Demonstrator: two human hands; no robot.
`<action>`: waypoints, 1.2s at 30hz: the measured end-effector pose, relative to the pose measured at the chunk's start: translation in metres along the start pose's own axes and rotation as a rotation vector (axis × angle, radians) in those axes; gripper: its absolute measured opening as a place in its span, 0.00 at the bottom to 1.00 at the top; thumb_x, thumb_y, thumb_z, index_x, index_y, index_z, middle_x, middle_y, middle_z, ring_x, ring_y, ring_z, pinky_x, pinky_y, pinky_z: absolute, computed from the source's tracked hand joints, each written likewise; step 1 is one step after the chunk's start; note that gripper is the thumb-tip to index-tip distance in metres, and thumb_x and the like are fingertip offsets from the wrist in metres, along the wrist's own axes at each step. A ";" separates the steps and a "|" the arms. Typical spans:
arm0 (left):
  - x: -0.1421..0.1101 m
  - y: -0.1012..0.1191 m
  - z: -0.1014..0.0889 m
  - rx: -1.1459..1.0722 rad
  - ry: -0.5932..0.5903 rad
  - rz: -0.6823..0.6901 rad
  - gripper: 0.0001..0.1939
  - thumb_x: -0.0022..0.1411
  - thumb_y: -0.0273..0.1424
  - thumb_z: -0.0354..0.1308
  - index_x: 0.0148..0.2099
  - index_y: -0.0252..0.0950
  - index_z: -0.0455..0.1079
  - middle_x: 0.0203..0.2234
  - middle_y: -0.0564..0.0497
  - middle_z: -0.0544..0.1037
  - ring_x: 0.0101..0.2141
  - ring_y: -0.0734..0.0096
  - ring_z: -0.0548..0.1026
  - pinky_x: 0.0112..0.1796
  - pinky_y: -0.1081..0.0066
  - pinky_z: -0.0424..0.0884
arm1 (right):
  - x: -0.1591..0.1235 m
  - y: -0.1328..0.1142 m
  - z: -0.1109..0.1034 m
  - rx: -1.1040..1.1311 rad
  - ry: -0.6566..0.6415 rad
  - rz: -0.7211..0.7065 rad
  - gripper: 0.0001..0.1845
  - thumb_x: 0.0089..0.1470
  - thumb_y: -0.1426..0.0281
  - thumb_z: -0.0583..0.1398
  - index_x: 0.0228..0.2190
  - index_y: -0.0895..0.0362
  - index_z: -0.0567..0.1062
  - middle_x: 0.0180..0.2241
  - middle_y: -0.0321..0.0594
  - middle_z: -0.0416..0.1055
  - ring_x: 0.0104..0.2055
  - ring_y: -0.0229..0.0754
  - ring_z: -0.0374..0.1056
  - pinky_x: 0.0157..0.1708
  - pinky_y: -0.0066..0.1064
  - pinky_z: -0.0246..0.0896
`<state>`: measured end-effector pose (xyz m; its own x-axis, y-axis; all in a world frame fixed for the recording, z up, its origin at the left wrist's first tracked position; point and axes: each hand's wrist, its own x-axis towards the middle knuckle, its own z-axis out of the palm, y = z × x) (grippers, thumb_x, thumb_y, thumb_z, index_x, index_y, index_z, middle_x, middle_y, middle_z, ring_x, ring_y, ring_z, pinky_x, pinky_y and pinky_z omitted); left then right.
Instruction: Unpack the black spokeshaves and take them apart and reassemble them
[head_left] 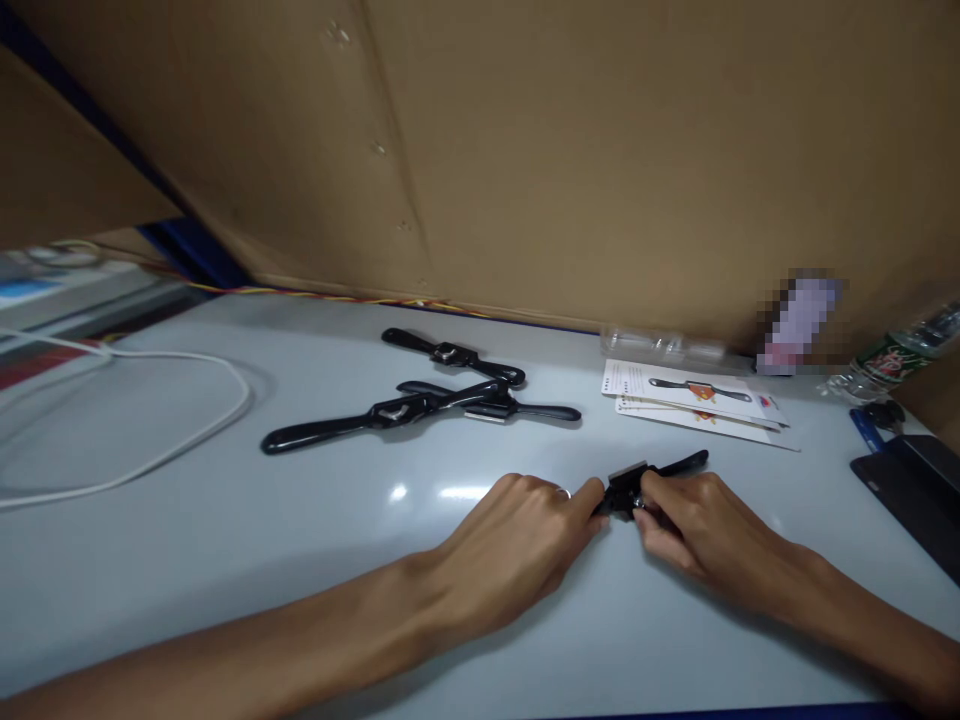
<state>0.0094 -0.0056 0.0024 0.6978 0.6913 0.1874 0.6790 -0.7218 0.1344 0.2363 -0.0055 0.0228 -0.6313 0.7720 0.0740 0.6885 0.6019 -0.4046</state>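
A black spokeshave with a bright blade edge is held low over the right part of the table. My left hand is closed round one of its handles, which the fingers mostly hide. With thumb and forefinger, my right hand pinches a small shiny screw at the middle of the tool. The other handle sticks out past the right hand's knuckles. Further back lie more spokeshaves: one rearmost, a larger one in front, and another partly beneath the larger one.
Printed cards lie in a stack at the back right, before clear plastic packaging. A plastic bottle and a black flat object are at the right. White cable loops on the left. A brown panel closes off the table's rear.
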 end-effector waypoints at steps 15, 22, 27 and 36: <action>0.003 -0.002 -0.009 -0.028 -0.097 -0.131 0.10 0.74 0.33 0.48 0.38 0.37 0.65 0.19 0.53 0.76 0.20 0.67 0.74 0.22 0.69 0.46 | -0.005 0.007 0.003 -0.072 0.188 -0.095 0.06 0.68 0.69 0.54 0.41 0.57 0.69 0.33 0.39 0.73 0.30 0.39 0.68 0.29 0.32 0.59; 0.003 -0.001 -0.010 -0.078 -0.151 -0.156 0.12 0.74 0.34 0.46 0.38 0.37 0.66 0.21 0.51 0.78 0.22 0.65 0.75 0.23 0.69 0.48 | -0.005 0.000 0.014 -0.064 0.336 -0.157 0.05 0.66 0.73 0.53 0.39 0.58 0.69 0.30 0.38 0.69 0.27 0.37 0.64 0.27 0.30 0.58; 0.001 -0.004 -0.008 -0.126 -0.131 -0.133 0.11 0.74 0.34 0.46 0.38 0.37 0.65 0.22 0.52 0.77 0.21 0.66 0.75 0.23 0.69 0.49 | -0.003 -0.001 0.015 -0.037 0.354 -0.175 0.03 0.64 0.76 0.54 0.38 0.58 0.68 0.28 0.35 0.67 0.25 0.36 0.61 0.25 0.29 0.57; -0.001 -0.008 -0.003 -0.169 -0.066 -0.088 0.12 0.75 0.34 0.45 0.37 0.37 0.64 0.21 0.54 0.76 0.20 0.68 0.73 0.23 0.67 0.49 | 0.000 0.002 0.014 -0.018 0.342 -0.237 0.07 0.63 0.80 0.53 0.34 0.59 0.69 0.27 0.34 0.66 0.25 0.34 0.60 0.24 0.28 0.55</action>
<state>0.0024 -0.0011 0.0041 0.6549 0.7485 0.1042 0.6936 -0.6501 0.3103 0.2328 -0.0068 0.0096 -0.6202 0.6334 0.4629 0.5466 0.7721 -0.3242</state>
